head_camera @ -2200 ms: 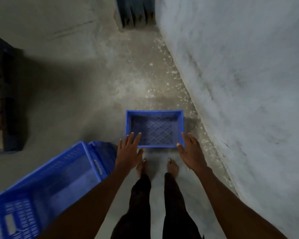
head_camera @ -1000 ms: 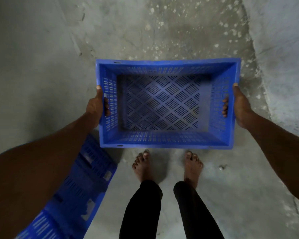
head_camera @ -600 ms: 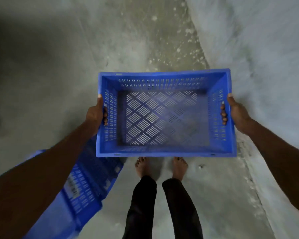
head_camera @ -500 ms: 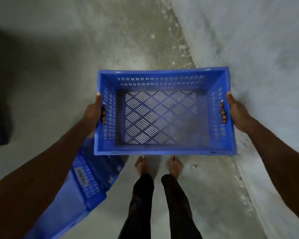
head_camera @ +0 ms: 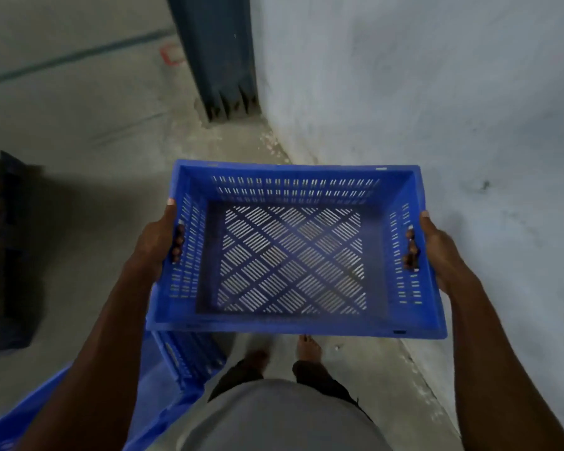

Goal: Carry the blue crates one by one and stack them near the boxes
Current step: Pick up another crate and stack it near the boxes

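An empty blue slotted crate (head_camera: 293,323) hangs level at waist height in front of me, off the floor. My left hand (head_camera: 158,240) grips its left handle slot, fingers curled through the wall and thumb along the rim. My right hand (head_camera: 435,249) grips the right handle slot the same way. A second blue crate (head_camera: 179,356) lies on the floor at the lower left, partly hidden behind my left arm and the held crate.
A whitewashed wall (head_camera: 437,92) runs along the right. A dark blue post (head_camera: 219,53) stands at its far corner. Brown stacked boxes with a dark edge (head_camera: 0,249) sit at the far left. Grey concrete floor (head_camera: 79,125) lies between. My bare feet show below the crate.
I took the crate from the floor by both handles and lifted it. Since then the view has risen, showing the post ahead and the boxes at left; one foot has stepped forward.
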The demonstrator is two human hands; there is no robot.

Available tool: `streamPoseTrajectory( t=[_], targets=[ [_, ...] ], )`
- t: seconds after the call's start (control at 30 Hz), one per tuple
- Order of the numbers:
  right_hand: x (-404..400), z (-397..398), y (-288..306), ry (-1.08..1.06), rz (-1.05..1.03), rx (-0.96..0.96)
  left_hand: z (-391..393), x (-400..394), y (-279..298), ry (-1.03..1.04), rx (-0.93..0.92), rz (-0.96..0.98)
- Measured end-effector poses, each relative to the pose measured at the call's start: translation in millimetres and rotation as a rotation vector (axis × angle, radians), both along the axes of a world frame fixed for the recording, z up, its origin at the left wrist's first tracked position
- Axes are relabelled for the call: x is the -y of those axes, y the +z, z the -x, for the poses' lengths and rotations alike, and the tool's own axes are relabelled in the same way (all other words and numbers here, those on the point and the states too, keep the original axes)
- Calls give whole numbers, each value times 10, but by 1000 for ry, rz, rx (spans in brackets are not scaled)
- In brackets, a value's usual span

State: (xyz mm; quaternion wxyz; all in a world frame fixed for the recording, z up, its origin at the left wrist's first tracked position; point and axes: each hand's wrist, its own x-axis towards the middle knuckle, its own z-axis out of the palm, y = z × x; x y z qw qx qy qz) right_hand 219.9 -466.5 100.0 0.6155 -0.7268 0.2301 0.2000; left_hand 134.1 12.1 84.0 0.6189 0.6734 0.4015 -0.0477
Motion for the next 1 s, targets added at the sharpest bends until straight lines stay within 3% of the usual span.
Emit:
streamPoseTrajectory(
  t=[0.37,0.63,0.8,1.0],
  targets=[
    [229,1966,412,-453,84,52,-211,421,495,-404,79,-26],
    [393,3965,510,-921,157,33,-191,1675,624,-885,101,-2],
    [313,5387,631,-1227,195,66,378,2763,708,-1202,143,31],
    [96,7133,615,-1540,220,23,1594,3837,749,-1504,162,37]
  ],
)
